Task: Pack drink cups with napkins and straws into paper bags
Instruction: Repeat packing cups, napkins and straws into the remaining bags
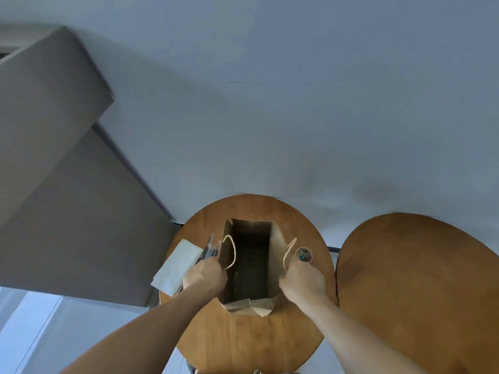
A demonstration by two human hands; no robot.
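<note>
The bag [249, 263] stands upright and wide open at the middle of a round table [243, 341]. Its inside is dark and nothing can be made out in it. The near edge of its mouth is folded outward at 6 o'clock. Two rope handles arch up from its long sides, one [232, 252] at 9 o'clock and one [289, 251] at 3 o'clock.

The left hand [206, 276] grips the bag's 9 o'clock rim, fingers curled over the paper beside the base of that handle. The right hand [302, 279] grips the 3 o'clock rim the same way, thumb towards the opening. The two hands hold the mouth spread apart.

Just outside the bag at 9 o'clock lie thin dark straws [209, 249], blurred, and beyond them a stack of white napkins [178, 265] overhangs the table edge. At 2 o'clock, just beside the right hand, sits a small round tub [304, 255] of coloured clips.

A second round table [418, 279] stands near at 3 o'clock. A grey sofa [54, 184] fills the 10 o'clock side, on a pale floor [270, 117].
</note>
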